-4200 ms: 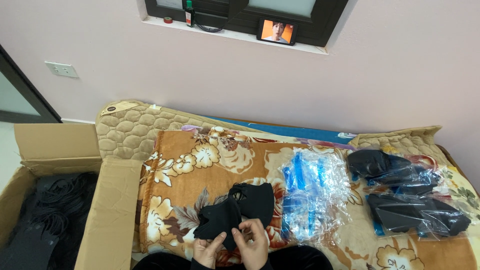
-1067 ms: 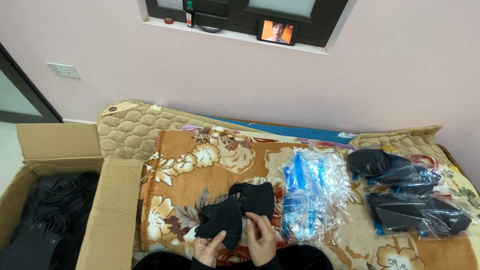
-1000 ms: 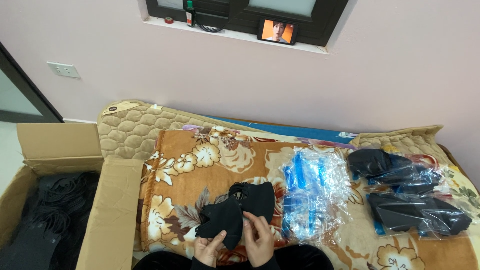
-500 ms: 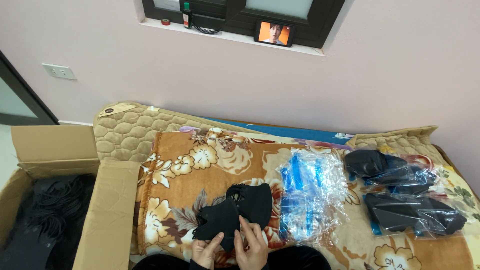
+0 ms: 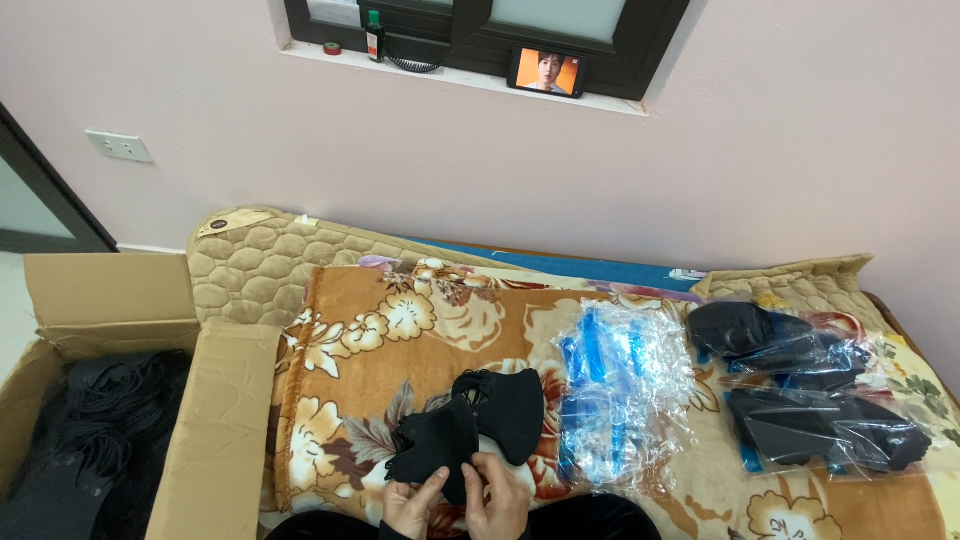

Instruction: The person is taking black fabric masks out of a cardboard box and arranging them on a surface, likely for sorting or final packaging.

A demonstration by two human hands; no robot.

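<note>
At the bottom of the head view my left hand (image 5: 412, 503) and my right hand (image 5: 494, 497) both grip a small stack of black fabric face masks (image 5: 440, 448) over a floral blanket (image 5: 400, 330). A second pile of black masks (image 5: 512, 412) lies on the blanket just beyond and to the right of the held stack. A heap of clear plastic bags with blue strips (image 5: 622, 385) lies to the right of my right hand.
An open cardboard box (image 5: 225, 430) holding black masks with ear loops (image 5: 100, 420) stands at the left. Clear bags filled with black masks (image 5: 810, 400) lie at the right. A quilted beige mat (image 5: 260, 265) lies under the blanket. A phone and a bottle stand on the windowsill.
My hands have shifted slightly on the black mask stack, fingers working along its lower edge. The view has moved a little; nothing else has moved.
</note>
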